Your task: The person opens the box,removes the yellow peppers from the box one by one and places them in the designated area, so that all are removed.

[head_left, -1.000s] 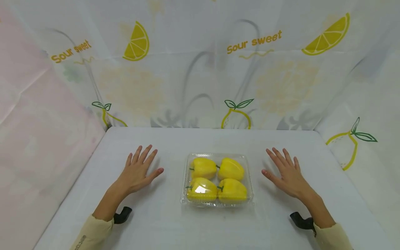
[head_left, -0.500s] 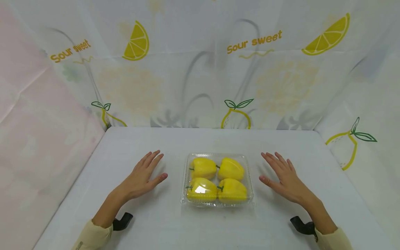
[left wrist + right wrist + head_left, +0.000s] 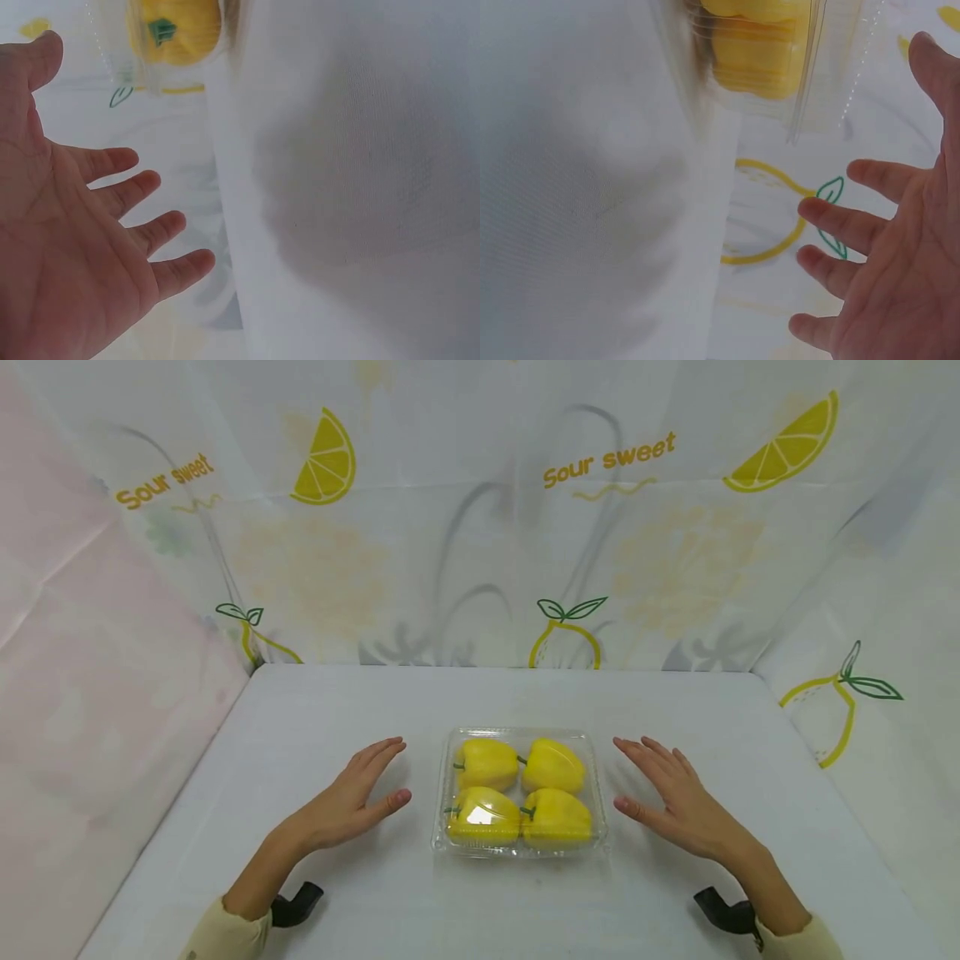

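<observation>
A clear plastic clamshell box [image 3: 522, 777] sits mid-table in the head view, its lid down over several yellow bell peppers [image 3: 557, 818] with green stems. To its left, my left hand [image 3: 341, 806] hovers with fingers extended and thumb apart, not touching the box. My right hand [image 3: 682, 806] mirrors it on the other side, also apart from the box. In the left wrist view one pepper [image 3: 180, 34] shows through the plastic beyond my spread fingers. The right wrist view shows the box's side [image 3: 802, 82] past my right fingers [image 3: 844, 225]. Both hands hold nothing.
A white table [image 3: 517, 910] bears the box. Behind it hangs a cloth [image 3: 450, 527] printed with lemons and lettering, and a pinkish cloth [image 3: 97, 693] borders the left side. Black curved pieces [image 3: 297, 904] stick out at both wrists.
Both hands have moved inward toward the box from either side, and their spread fingers have drawn closer together. The box and peppers have stayed in place.
</observation>
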